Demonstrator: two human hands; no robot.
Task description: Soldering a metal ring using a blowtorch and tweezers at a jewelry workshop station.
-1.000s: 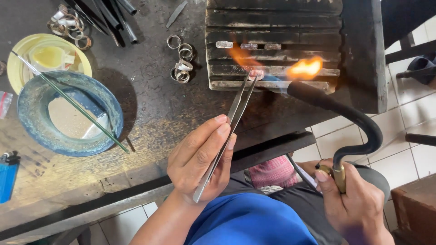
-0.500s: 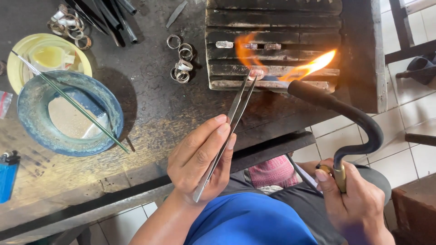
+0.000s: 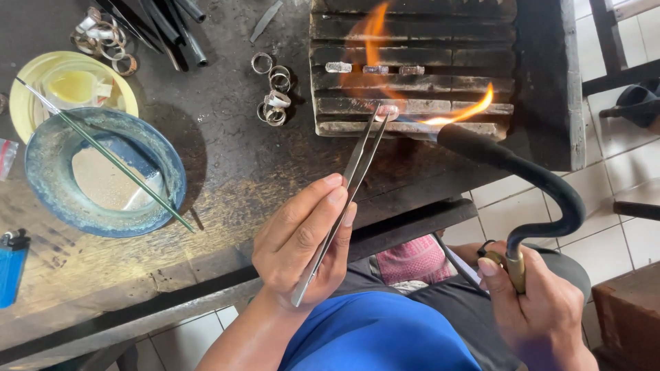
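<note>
At centre frame, the left hand (image 3: 302,251) pinches long metal tweezers (image 3: 344,199), fingers closed round them, tips gripping a small piece (image 3: 386,110), possibly a ring, too flame-washed to make out, against the charred block (image 3: 412,69) at upper centre. At lower right, the right hand (image 3: 540,309), partly cut off by the frame's edge, is wrapped round a curved black torch (image 3: 536,178), its orange flame (image 3: 460,113) reaching the piece. Silver rings (image 3: 271,89) lie just left of the block; a blue bowl (image 3: 41,185) sits at left.
</note>
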